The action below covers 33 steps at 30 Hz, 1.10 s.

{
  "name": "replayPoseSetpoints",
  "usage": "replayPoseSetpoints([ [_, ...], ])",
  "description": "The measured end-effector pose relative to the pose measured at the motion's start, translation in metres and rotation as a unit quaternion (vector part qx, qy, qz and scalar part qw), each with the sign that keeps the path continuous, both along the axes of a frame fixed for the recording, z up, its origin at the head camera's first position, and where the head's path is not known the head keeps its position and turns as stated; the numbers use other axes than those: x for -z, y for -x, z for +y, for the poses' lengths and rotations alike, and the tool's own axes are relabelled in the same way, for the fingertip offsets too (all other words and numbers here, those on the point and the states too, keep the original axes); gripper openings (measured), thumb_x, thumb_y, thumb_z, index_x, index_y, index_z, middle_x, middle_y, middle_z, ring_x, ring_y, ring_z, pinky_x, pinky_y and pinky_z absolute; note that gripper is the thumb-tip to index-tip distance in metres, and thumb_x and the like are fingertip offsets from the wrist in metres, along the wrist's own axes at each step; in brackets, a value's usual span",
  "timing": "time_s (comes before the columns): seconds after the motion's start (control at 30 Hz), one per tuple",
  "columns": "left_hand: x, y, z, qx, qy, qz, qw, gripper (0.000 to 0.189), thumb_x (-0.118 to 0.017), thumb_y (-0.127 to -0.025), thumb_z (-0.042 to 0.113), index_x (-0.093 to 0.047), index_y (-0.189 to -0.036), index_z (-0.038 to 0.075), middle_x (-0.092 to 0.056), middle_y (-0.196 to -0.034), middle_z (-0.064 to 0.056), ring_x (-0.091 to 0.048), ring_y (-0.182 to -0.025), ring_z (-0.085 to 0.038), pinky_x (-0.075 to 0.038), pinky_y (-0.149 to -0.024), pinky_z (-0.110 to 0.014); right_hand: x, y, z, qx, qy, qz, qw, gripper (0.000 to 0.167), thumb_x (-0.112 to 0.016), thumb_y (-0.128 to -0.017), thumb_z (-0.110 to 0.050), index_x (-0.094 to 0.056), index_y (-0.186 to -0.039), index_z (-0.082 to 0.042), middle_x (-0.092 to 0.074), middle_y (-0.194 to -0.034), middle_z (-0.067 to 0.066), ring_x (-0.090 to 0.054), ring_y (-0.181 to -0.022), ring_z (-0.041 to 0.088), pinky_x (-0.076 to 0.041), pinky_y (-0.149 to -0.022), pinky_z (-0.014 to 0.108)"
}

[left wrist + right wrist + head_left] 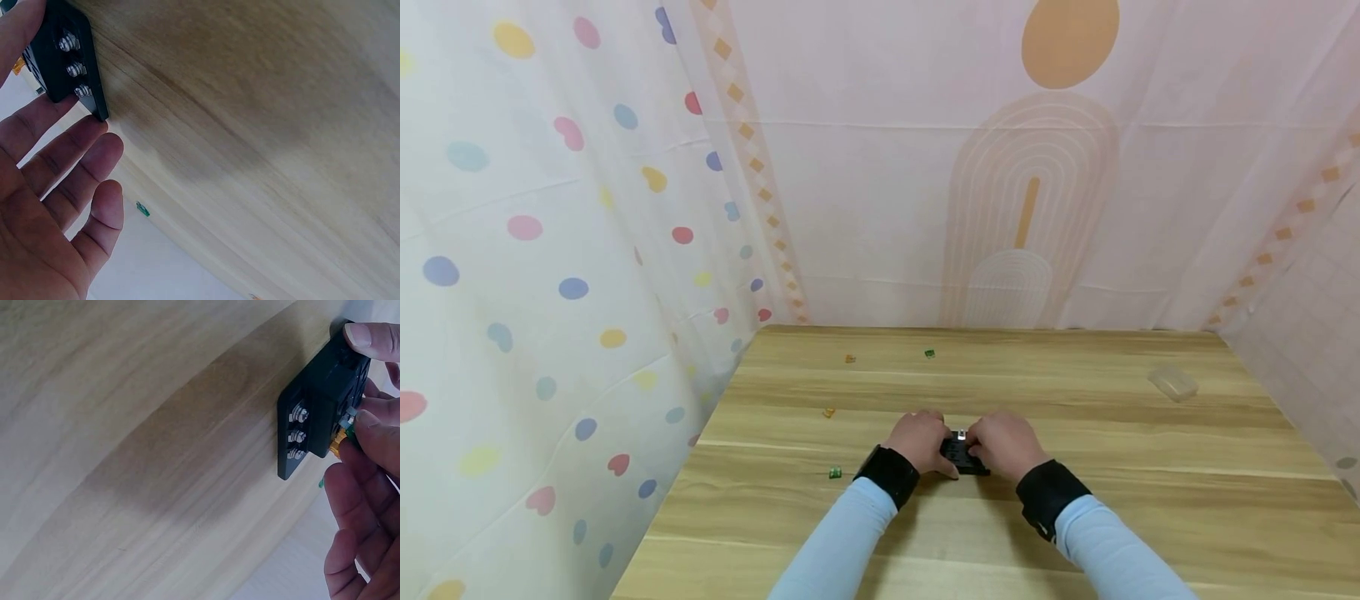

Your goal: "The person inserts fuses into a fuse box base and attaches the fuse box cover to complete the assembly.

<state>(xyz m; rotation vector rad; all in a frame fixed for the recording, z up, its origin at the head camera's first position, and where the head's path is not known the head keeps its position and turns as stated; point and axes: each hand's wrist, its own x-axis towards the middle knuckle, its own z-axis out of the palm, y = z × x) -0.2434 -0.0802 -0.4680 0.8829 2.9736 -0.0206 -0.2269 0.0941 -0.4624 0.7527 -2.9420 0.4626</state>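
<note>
A black fuse block (322,403) with a row of metal screw terminals lies on the wooden table between both hands. My left hand (917,440) grips it at one side, thumb on top and fingertips at its edge; the left wrist view shows this hand (47,187) with the outer fingers spread. My right hand (1009,444) is over the block's other side, pinching a small green fuse (350,432) between thumb and index finger, mostly hidden by them. Beside it show an orange fuse (338,444) and a pale grey piece (348,417).
Left of the hands lie a green fuse (835,472) and an orange fuse (828,412). Farther back are another orange fuse (850,359) and another green fuse (929,353). A clear plastic cover (1174,382) lies at the right. Patterned curtains (865,208) surround the table.
</note>
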Motion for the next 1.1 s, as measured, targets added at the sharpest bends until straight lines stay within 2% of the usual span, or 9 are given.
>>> replayPoseSetpoints([
  [0.33,0.0029,0.0010,-0.0001,0.001,-0.012,0.005,0.9999,0.047,-0.084,-0.069,0.058,-0.079,-0.096,0.020,-0.058,-0.087,0.007,-0.056,-0.079,-0.012,-0.048,-0.074,-0.029,0.0013,-0.0007,-0.0008,0.004,-0.012,0.008,0.9999,0.006,-0.081,-0.081,-0.012,-0.078,-0.078,-0.015,-0.067,-0.074,-0.006,-0.056,-0.067,0.011,-0.050,-0.062,0.034],
  [0.63,0.0045,0.0026,0.0011,0.000,-0.015,0.008,0.9999,0.046,-0.085,-0.067,0.058,-0.079,-0.094,0.021,-0.058,-0.083,0.007,-0.054,-0.075,-0.010,-0.046,-0.069,-0.027,0.0047,-0.0026,-0.0007,-0.013,-0.021,0.029,0.9993,0.009,-0.082,-0.079,-0.011,-0.076,-0.075,-0.016,-0.065,-0.071,-0.004,-0.057,-0.064,0.013,-0.049,-0.057,0.035],
  [0.97,0.0058,0.0014,0.0002,0.000,-0.014,0.016,0.9998,0.043,-0.086,-0.066,0.058,-0.078,-0.088,0.021,-0.056,-0.080,0.008,-0.053,-0.073,-0.010,-0.047,-0.069,-0.028,0.0047,-0.0033,-0.0006,-0.028,-0.030,0.067,0.9969,0.012,-0.083,-0.079,-0.013,-0.074,-0.072,-0.017,-0.062,-0.069,-0.003,-0.056,-0.060,0.013,-0.047,-0.053,0.034],
  [1.1,0.0052,0.0010,0.0003,-0.002,-0.014,0.014,0.9998,0.043,-0.086,-0.066,0.058,-0.078,-0.088,0.021,-0.056,-0.080,0.008,-0.052,-0.073,-0.010,-0.047,-0.069,-0.027,0.0041,-0.0025,-0.0005,-0.029,-0.028,0.061,0.9973,0.011,-0.082,-0.079,-0.011,-0.074,-0.072,-0.016,-0.063,-0.068,-0.004,-0.055,-0.060,0.012,-0.047,-0.055,0.034],
])
